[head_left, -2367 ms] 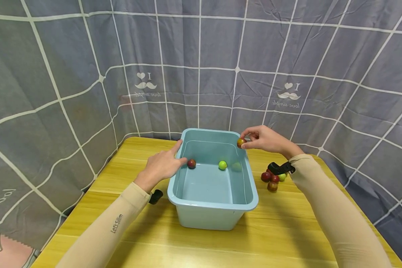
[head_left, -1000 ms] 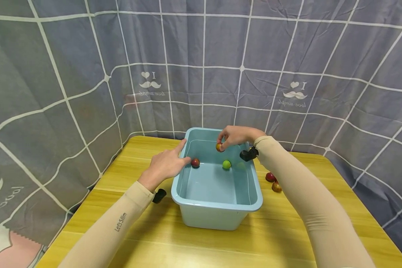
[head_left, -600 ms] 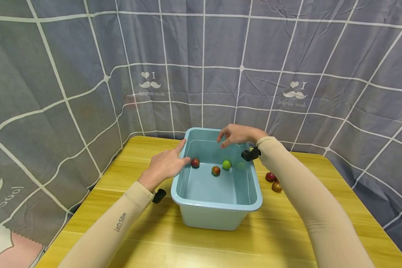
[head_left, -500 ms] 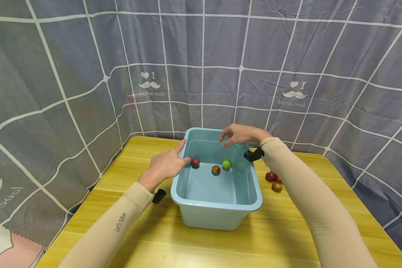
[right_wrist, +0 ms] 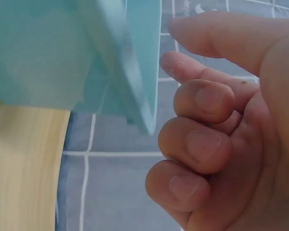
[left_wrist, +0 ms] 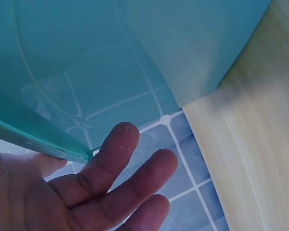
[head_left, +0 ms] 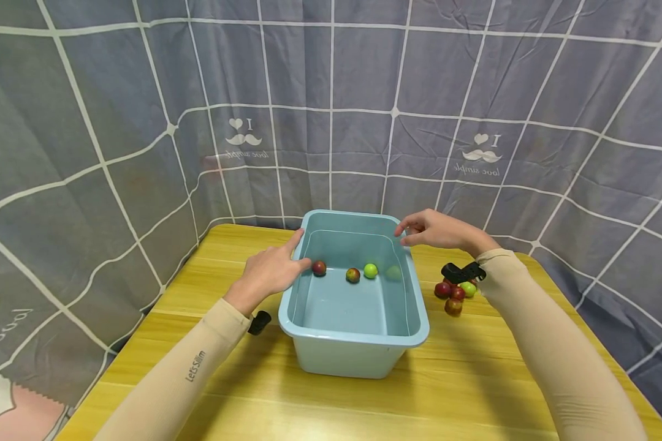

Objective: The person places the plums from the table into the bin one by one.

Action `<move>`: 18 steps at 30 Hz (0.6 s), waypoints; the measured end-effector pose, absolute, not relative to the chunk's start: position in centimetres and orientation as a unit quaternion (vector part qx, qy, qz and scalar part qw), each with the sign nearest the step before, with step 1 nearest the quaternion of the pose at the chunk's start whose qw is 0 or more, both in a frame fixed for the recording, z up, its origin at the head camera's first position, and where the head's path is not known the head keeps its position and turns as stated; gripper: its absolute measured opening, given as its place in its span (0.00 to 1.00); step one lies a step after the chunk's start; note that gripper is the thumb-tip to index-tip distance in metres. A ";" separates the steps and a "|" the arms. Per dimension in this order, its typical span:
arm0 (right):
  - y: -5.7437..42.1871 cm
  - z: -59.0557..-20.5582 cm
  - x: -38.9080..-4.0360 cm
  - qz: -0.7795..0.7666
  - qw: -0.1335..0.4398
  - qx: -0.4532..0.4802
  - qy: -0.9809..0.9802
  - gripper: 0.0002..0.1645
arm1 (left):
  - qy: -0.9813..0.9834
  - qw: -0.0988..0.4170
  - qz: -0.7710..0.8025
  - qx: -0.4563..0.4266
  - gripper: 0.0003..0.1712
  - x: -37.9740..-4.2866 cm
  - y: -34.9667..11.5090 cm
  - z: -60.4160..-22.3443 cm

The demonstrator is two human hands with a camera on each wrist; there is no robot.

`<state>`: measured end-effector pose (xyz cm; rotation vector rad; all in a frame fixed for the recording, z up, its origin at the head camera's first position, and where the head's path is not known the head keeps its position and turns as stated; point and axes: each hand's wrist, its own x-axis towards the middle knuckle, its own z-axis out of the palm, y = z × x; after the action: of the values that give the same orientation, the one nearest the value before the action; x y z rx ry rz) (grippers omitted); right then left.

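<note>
My left hand (head_left: 273,271) rests at the left rim of a light blue plastic basin (head_left: 350,338), index finger along the edge and thumb reaching over it. In the left wrist view its other fingers (left_wrist: 130,180) lie loosely extended beside the outer wall. By the far right corner of the rim hovers my right hand (head_left: 436,229), holding nothing; the right wrist view shows its fingers (right_wrist: 195,144) loosely bent. Inside the basin lie a dark red plum (head_left: 319,268), a reddish-green plum (head_left: 353,275) and a bright green round fruit (head_left: 371,271).
A small pile of dark red plums (head_left: 443,290) with a green fruit (head_left: 467,289) sits on the wooden table (head_left: 226,380), right of the basin, partly behind the right wrist strap (head_left: 463,272). A grey checked curtain (head_left: 358,147) hangs around the back and sides.
My right hand let go of the reddish plum over the basin, and the plum now lies on its floor. The hand then moved right to the rim. My left hand stayed at the left rim.
</note>
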<state>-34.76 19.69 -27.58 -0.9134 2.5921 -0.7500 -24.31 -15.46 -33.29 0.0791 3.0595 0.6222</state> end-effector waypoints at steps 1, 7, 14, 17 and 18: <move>20.2 -27.7 -34.5 -0.268 0.143 -0.314 0.900 0.19 | 0.980 0.009 0.198 0.025 0.45 -24.3 -15.4 -33.3; 22.8 -28.5 -33.2 -0.302 0.125 -0.283 0.902 0.18 | 0.979 0.012 0.201 0.024 0.45 -24.3 -15.4 -33.1; 25.9 -30.1 -32.6 -0.358 0.106 -0.250 0.893 0.18 | 0.978 0.014 0.207 0.025 0.45 -24.3 -15.5 -33.2; 27.1 -30.8 -32.3 -0.383 0.101 -0.243 0.885 0.19 | 0.977 0.015 0.209 0.025 0.45 -24.3 -15.5 -33.2; 27.4 -31.1 -32.2 -0.393 0.101 -0.238 0.883 0.19 | 0.977 0.015 0.209 0.026 0.45 -24.3 -15.5 -33.2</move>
<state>-32.18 27.42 -31.07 -0.7031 2.6070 -1.1595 -24.34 -15.47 -33.24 0.0810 3.0417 0.6514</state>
